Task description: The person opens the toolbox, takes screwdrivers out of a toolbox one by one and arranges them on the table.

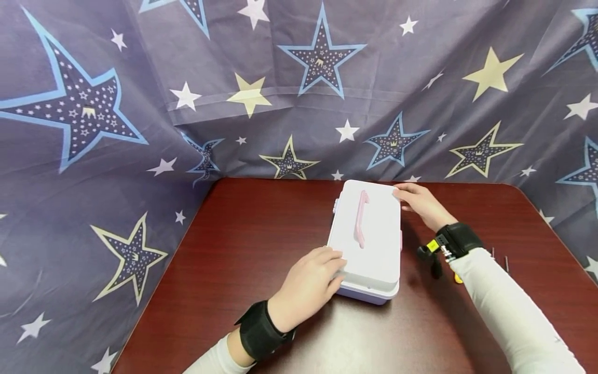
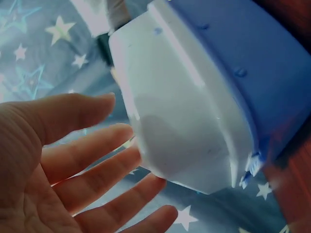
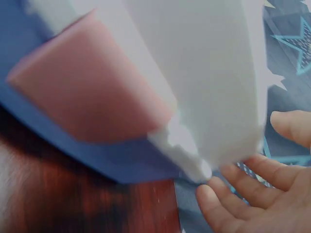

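Note:
A storage box with a white lid (image 1: 380,223), a blue-purple base (image 1: 362,295) and a pink carry handle (image 1: 359,218) lies lengthwise on the table, its lid down. My left hand (image 1: 308,283) touches the lid's near left corner, fingertips on the edge; the left wrist view shows its fingers loosely spread. At the far right corner, my right hand (image 1: 422,204) rests its fingertips on the lid edge, fingers extended and thumb apart in the right wrist view. A pink latch (image 3: 92,82) sits on the box's right side, folded against it as far as I can tell.
On the dark red wooden table (image 1: 243,234), a small yellow object (image 1: 458,279) and thin metal rods (image 1: 506,264) lie partly hidden behind the right forearm. A grey-blue star-patterned cloth (image 1: 299,119) hangs behind the table and at its sides.

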`<state>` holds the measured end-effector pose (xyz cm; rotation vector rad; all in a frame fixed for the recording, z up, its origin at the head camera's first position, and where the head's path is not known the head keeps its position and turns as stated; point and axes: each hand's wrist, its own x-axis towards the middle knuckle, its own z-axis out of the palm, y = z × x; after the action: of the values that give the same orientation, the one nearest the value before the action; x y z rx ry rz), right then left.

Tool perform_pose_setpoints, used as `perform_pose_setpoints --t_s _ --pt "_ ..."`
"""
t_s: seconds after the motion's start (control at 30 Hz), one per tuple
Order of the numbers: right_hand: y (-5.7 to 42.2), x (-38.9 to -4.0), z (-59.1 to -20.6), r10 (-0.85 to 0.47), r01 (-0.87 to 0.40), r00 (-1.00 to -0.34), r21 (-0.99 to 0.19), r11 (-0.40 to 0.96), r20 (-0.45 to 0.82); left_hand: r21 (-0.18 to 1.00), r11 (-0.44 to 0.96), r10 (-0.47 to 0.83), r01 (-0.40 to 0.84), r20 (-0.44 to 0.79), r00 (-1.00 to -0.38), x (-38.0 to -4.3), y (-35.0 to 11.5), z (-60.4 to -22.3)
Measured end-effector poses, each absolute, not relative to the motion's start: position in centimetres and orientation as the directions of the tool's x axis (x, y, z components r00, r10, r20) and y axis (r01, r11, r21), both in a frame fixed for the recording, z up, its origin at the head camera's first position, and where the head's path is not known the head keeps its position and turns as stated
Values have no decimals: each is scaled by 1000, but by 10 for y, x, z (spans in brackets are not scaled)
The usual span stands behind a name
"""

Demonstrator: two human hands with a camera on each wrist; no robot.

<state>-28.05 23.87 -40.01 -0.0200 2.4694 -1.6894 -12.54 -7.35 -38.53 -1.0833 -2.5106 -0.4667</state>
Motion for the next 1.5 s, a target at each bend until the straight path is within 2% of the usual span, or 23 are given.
perform_pose_setpoints --t_s 0.2,0.37,0.6,0.83,1.0,1.17,1.37,1.5 --pt "231 -285 -404 -45 68 -994 -904 422 -96 17 639 635 769 553 -540 -130 -71 -394" --pt "234 -280 -403 -28 70 -996 -904 421 -90 -13 617 638 787 594 -490 -139 -73 -393" --pt "246 -263 -405 8 43 -999 -888 458 -45 21 619 640 785 566 -520 -154 -82 -389" --pt "258 -232 -407 44 44 -999 -875 482 -26 -45 654 646 755 552 -527 -176 -94 -385" --pt "261 -204 -408 67 33 -998 -859 512 1 -66 708 623 704 529 -576 -193 -100 -384" --pt "256 -174 -407 63 -27 -994 -770 637 87 -96 747 604 658 513 -610 -209 -107 -381" --pt "240 -137 -415 30 -149 -961 -612 776 273 -136 750 627 647 455 -632 -224 -111 -378" --pt "229 -111 -413 -12 -152 -961 -493 857 275 -81 717 659 692 402 -636 -229 -117 -375"
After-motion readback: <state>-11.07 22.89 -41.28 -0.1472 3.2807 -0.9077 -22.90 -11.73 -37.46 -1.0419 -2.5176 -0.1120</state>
